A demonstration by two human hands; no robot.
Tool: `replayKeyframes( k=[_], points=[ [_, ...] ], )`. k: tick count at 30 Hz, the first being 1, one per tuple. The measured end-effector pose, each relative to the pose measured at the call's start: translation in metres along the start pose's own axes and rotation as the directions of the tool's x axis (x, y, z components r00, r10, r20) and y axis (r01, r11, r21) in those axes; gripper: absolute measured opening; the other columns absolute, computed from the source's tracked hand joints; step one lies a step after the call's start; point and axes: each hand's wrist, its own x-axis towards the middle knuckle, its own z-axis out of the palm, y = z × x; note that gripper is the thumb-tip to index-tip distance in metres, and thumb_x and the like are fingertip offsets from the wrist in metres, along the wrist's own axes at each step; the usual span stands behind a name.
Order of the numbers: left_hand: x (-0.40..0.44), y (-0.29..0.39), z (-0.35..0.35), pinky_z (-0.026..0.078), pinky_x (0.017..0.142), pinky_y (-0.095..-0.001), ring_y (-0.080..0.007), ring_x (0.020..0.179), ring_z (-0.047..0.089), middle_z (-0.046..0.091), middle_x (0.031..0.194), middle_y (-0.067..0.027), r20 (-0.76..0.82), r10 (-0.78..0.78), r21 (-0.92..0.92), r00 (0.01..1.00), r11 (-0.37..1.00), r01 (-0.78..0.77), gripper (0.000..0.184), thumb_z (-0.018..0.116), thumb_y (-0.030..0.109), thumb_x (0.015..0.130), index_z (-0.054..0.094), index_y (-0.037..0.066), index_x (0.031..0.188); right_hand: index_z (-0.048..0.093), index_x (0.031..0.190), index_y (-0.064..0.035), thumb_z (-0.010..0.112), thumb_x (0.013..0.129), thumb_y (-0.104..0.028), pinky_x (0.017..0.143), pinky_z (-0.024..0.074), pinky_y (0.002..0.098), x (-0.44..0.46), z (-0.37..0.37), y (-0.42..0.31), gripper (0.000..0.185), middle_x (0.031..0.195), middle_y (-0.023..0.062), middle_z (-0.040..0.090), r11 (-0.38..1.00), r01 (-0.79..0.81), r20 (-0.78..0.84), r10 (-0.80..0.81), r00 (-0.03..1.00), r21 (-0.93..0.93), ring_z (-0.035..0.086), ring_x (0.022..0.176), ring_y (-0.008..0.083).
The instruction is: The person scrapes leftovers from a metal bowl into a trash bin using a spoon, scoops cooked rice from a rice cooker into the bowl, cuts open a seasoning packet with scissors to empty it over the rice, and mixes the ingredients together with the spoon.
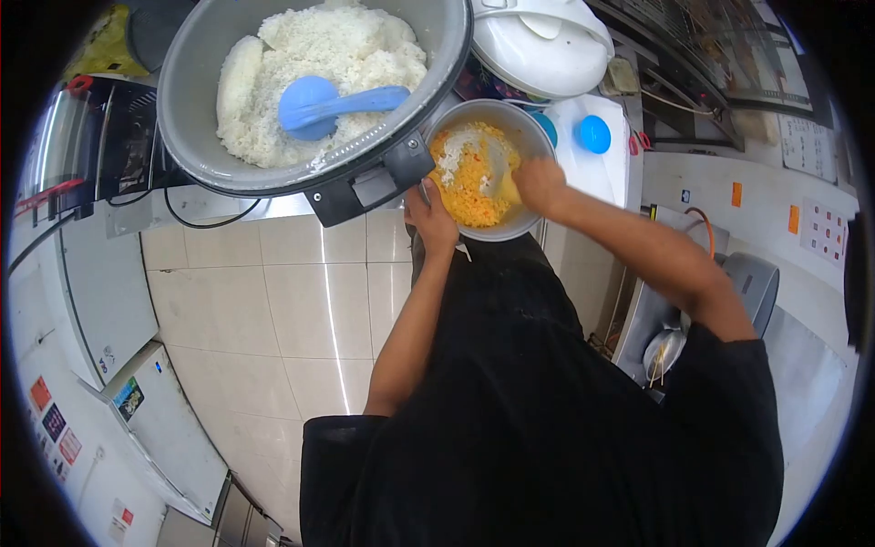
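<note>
A metal bowl [524, 137] holds yellow-orange rice [469, 187] with a patch of white rice on it. My left hand [432, 219] grips the bowl's left rim, fingers closed on it. Over the bowl's right side, my right hand [540, 185] is closed round the handle of a spoon [498, 169], blurred by motion, whose head is in the rice. To the upper left stands a large grey pot [187, 109] full of white rice [264, 109], and a blue scoop [342, 108] lies on that rice.
A white lid [547, 50] rests behind the bowl. A blue round item [593, 134] and red-handled scissors [641, 142] are at the right. The sink area [647, 319] is lower right. White fridges [173, 428] stand at the left beyond the tiled floor [301, 301].
</note>
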Motion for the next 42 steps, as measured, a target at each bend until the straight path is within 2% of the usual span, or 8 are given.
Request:
replayKeyframes(
  k=[7,10,17,21,23,28,33,42],
  points=[
    [0.003,-0.003,0.004,0.020,0.105,-0.0424,-0.0308,0.123,0.044,0.053,0.130,-0.0179,-0.007,0.031,-0.046,0.999,0.998,-0.032,0.047,0.037,0.037,0.104,0.047,0.002,0.132,0.065,0.098,0.0005,0.052,0.093,-0.019,0.041,0.0427,0.0315,0.060,0.031,-0.021,0.024,0.069,0.0087,0.063,0.465,-0.223,0.342,-0.188,0.921,0.857,0.056,0.047,0.0166],
    [0.000,-0.010,0.003,0.020,0.105,-0.0421,-0.0299,0.121,0.044,0.054,0.128,-0.0179,-0.001,0.017,-0.048,1.000,0.999,-0.017,0.045,0.038,0.036,0.103,0.046,0.002,0.133,0.060,0.094,-0.0009,0.048,0.096,-0.024,0.035,0.0299,0.0270,0.044,0.043,-0.017,0.026,0.060,0.0025,0.051,-0.226,-0.536,0.512,-0.162,0.844,0.813,0.040,0.041,0.0089],
    [0.005,-0.006,0.001,0.031,0.104,-0.0390,-0.0302,0.121,0.049,0.054,0.130,-0.0203,0.012,-0.006,-0.008,1.000,1.000,0.006,0.045,0.040,0.030,0.103,0.045,-0.002,0.134,0.055,0.089,-0.0026,0.046,0.097,-0.022,0.036,0.0283,0.0268,0.072,0.047,-0.035,0.023,0.058,0.0033,0.048,-0.483,-0.392,0.456,0.018,0.890,0.783,0.035,0.038,0.0096],
    [0.001,-0.003,0.000,0.035,0.105,-0.0381,-0.0303,0.125,0.049,0.052,0.134,-0.0213,-0.002,0.040,-0.032,0.999,0.999,-0.040,0.046,0.041,0.029,0.103,0.044,-0.004,0.135,0.062,0.081,0.0011,0.054,0.091,-0.015,0.042,0.0406,0.0335,0.059,0.030,-0.025,0.021,0.064,0.0110,0.059,0.130,-0.410,0.429,-0.220,0.876,0.903,0.055,0.048,0.0191],
    [0.001,-0.003,0.002,0.025,0.105,-0.0404,-0.0305,0.123,0.046,0.053,0.133,-0.0196,0.016,0.012,-0.048,1.000,0.999,-0.011,0.047,0.039,0.034,0.104,0.045,0.000,0.135,0.068,0.090,0.0034,0.058,0.085,-0.011,0.057,0.0522,0.0419,0.053,0.068,0.010,0.018,0.072,0.0166,0.066,0.895,0.184,-0.172,-0.123,0.977,0.407,0.066,0.063,0.0301],
    [0.003,-0.002,0.001,0.024,0.107,-0.0397,-0.0313,0.126,0.044,0.051,0.135,-0.0197,0.005,0.030,-0.033,1.000,0.999,-0.030,0.050,0.039,0.036,0.103,0.042,-0.001,0.136,0.071,0.095,-0.0019,0.053,0.086,-0.013,0.074,0.0553,0.0411,0.057,0.018,-0.006,0.023,0.090,0.0173,0.071,0.804,-0.336,-0.005,0.388,0.922,0.492,0.070,0.084,0.0308],
    [0.001,-0.008,-0.001,0.032,0.107,-0.0365,-0.0294,0.126,0.046,0.049,0.135,-0.0205,0.025,-0.045,-0.111,0.999,0.993,0.048,0.053,0.042,0.037,0.103,0.035,-0.003,0.137,0.067,0.094,0.0018,0.054,0.084,-0.013,0.066,0.0565,0.0417,0.047,0.009,-0.019,0.023,0.088,0.0218,0.068,0.957,0.289,-0.385,-0.255,0.887,0.032,0.069,0.080,0.0314],
    [0.003,-0.008,0.002,0.033,0.106,-0.0373,-0.0285,0.126,0.046,0.047,0.136,-0.0211,0.004,-0.003,-0.150,1.000,0.989,0.003,0.054,0.042,0.039,0.102,0.033,-0.001,0.137,0.069,0.087,-0.0020,0.058,0.079,-0.010,0.063,0.0570,0.0403,0.000,0.027,-0.002,0.016,0.090,0.0201,0.066,0.978,0.203,-0.134,-0.209,0.969,-0.054,0.070,0.077,0.0304]
  ],
)
